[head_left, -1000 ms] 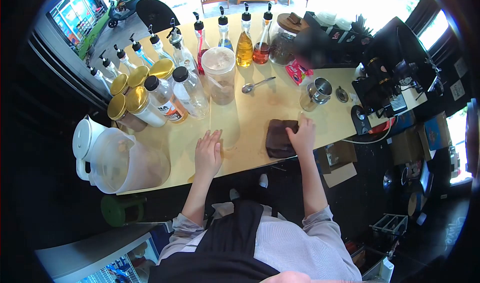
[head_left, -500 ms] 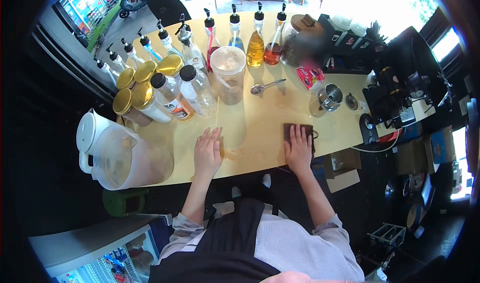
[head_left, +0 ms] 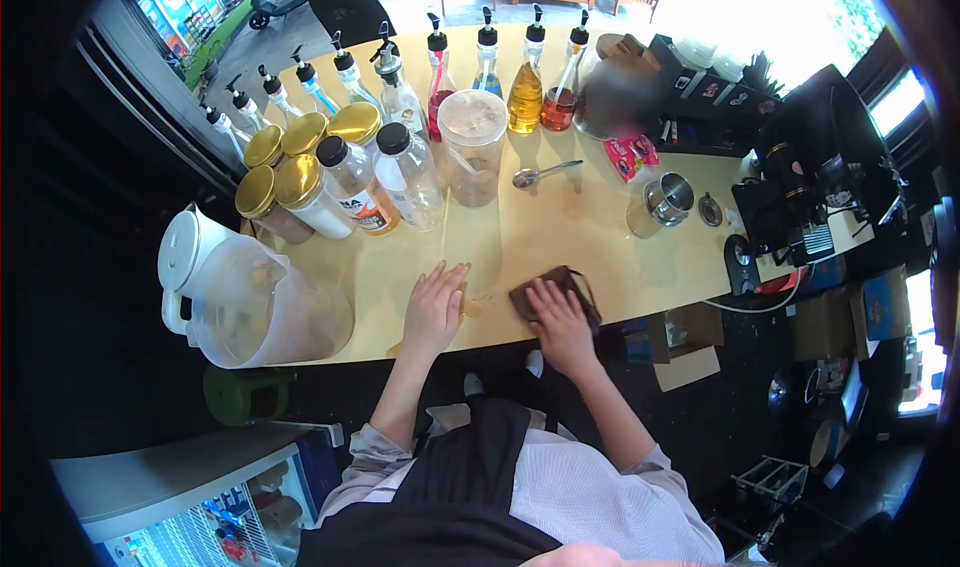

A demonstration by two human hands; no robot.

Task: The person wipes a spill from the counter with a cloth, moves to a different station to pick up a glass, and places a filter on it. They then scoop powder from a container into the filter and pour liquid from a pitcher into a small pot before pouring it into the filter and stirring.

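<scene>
My left hand (head_left: pixel 434 307) lies flat on the light wooden counter (head_left: pixel 400 257), fingers stretched out, holding nothing. A small wet patch (head_left: pixel 472 308) shows beside its fingers. My right hand (head_left: pixel 561 324) is pressed flat over a folded dark brown cloth (head_left: pixel 575 285), its fingers stretched across the top. The cloth lies near the counter's front edge, with a loop of it sticking up on the right. Farther back lie a metal spoon (head_left: pixel 545 174) and a lidded plastic tub (head_left: pixel 471 152). To the right stands a clear cup (head_left: pixel 640 217) with a metal cup (head_left: pixel 668 200) beside it.
Jars with gold lids (head_left: pixel 300 182), black-capped bottles (head_left: pixel 405 182) and several pump bottles (head_left: pixel 525 97) crowd the left and back. A large plastic jug (head_left: pixel 310 317) and a white pitcher (head_left: pixel 180 252) stand at left. A pink packet (head_left: pixel 630 157) and a black machine (head_left: pixel 785 187) are at right.
My right hand and the cloth have slid left toward my left hand, and the cloth has turned. My left hand has shifted slightly right in view. The camera view has also moved slightly.
</scene>
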